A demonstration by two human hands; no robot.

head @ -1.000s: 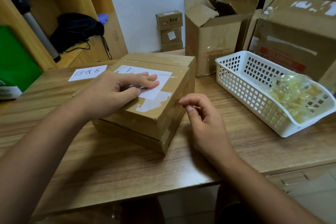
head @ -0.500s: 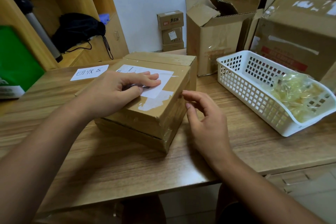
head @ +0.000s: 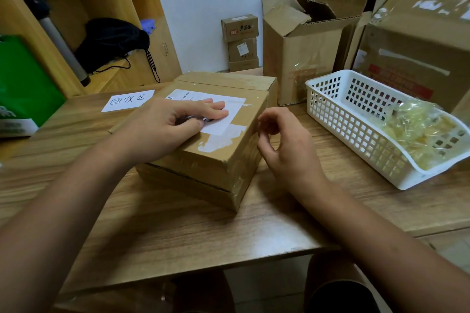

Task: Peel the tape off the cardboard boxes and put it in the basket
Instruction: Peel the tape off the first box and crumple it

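A brown cardboard box (head: 216, 162) lies on the wooden table in front of me, with a white label (head: 230, 119) on top and clear tape (head: 240, 181) shining on its right side. My left hand (head: 162, 132) rests flat on the box top, fingers pressing on the label. My right hand (head: 287, 152) hovers at the box's upper right edge with its fingers curled, thumb and forefinger close together; no tape shows between them. The white basket (head: 328, 119) stands to the right and holds a wad of yellowish peeled tape (head: 417, 132).
Several other cardboard boxes (head: 305, 53) stand at the back and right, one large one (head: 419, 46) right behind the basket. A paper sign (head: 128, 100) lies at the back left. Wooden shelves (head: 76, 20) hold a black bag and a green bag.
My right hand has risen from the table along the box's right side to its top edge, with fingers curling tighter. The left hand has stayed pressed on the box top.
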